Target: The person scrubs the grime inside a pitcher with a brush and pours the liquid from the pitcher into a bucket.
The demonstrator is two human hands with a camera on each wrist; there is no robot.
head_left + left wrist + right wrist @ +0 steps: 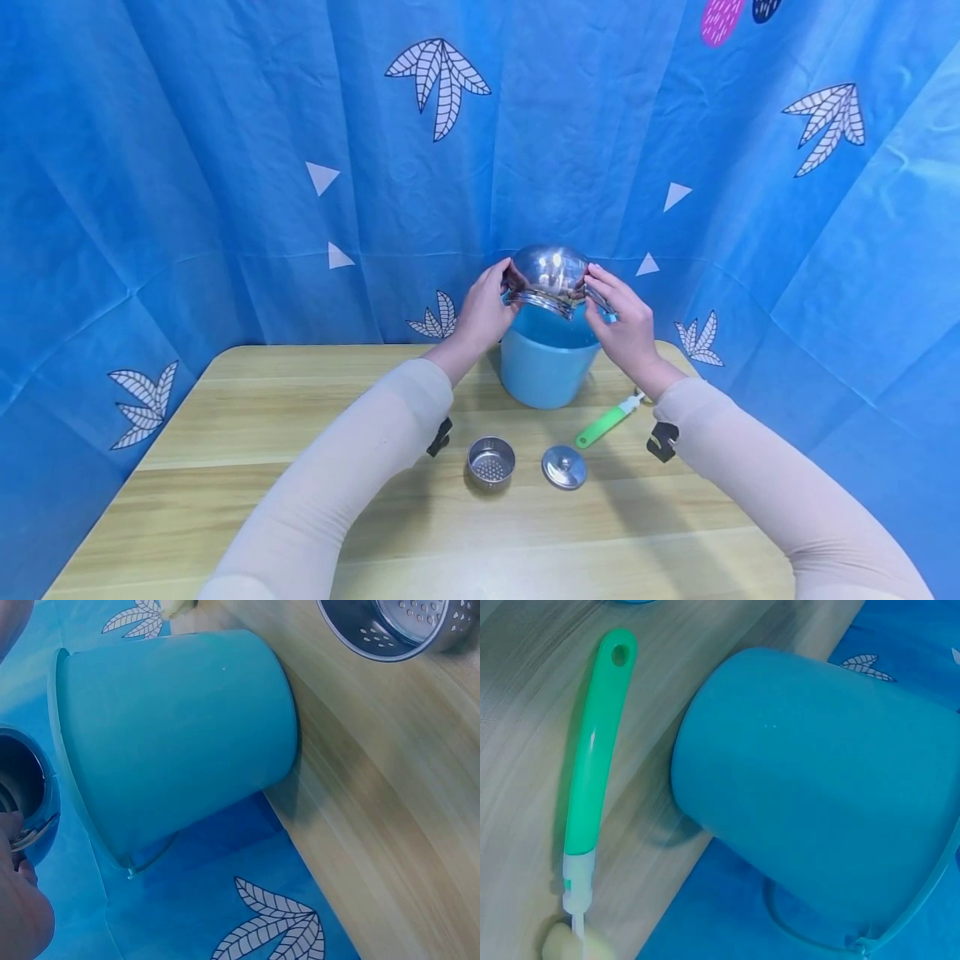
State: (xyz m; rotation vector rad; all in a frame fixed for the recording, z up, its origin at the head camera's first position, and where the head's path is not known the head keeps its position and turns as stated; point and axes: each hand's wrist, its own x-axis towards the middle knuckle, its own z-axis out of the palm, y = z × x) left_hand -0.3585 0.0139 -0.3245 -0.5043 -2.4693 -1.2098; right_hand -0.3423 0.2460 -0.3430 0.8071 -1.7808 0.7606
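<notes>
A shiny steel teapot (551, 271) is tipped upside down above a light blue bucket (546, 367), its mouth facing down. My left hand (483, 304) grips the teapot's left side. On the other side, my right hand (621, 321) holds it by the handle (600, 298). In the left wrist view the dark mouth of the teapot (46, 796) shows beside the bucket's rim, with the left hand (26, 907) below it. The right wrist view takes in the bucket (802, 772) but not the right hand.
On the wooden table (300, 433), a perforated steel strainer basket (491, 462) stands in front of the bucket. To its right lie a round steel lid (564, 467) and a green-handled brush (603, 425) with a pale sponge-like end (574, 945). A blue curtain (247, 167) hangs behind.
</notes>
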